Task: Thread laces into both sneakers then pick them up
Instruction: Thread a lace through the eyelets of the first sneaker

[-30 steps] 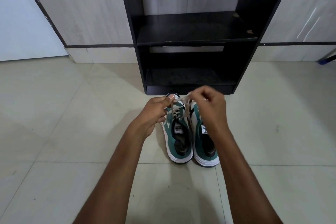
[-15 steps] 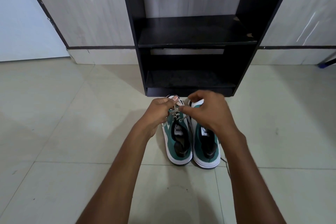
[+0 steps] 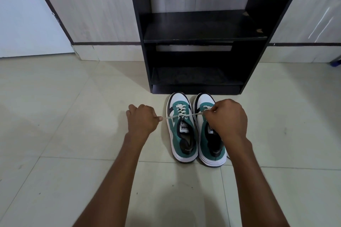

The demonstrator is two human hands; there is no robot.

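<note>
**Lace drawn tight across the left sneaker**

Head camera looks down on 2 green, white and black low-top sneakers standing side by side, just apart, toes just before the black wooden shelf unit (image 3: 201,31) on the pale tiled floor (image 3: 55,134). The left hand (image 3: 143,120) is closed in a fist around 1 end of the cream flat lace (image 3: 173,116); the right hand (image 3: 227,116) has its fingers pinched shut on the other end, over the right sneaker (image 3: 206,134). Pulled outward to both sides, the lace runs level and taut, probably to snug the crossings and even the ends. The left sneaker (image 3: 181,131) shows several laced rows above its tongue label. The right sneaker's lacing is mostly hidden by the hand, so how far it is threaded cannot be told. Neither shoe is lifted yet.
</note>
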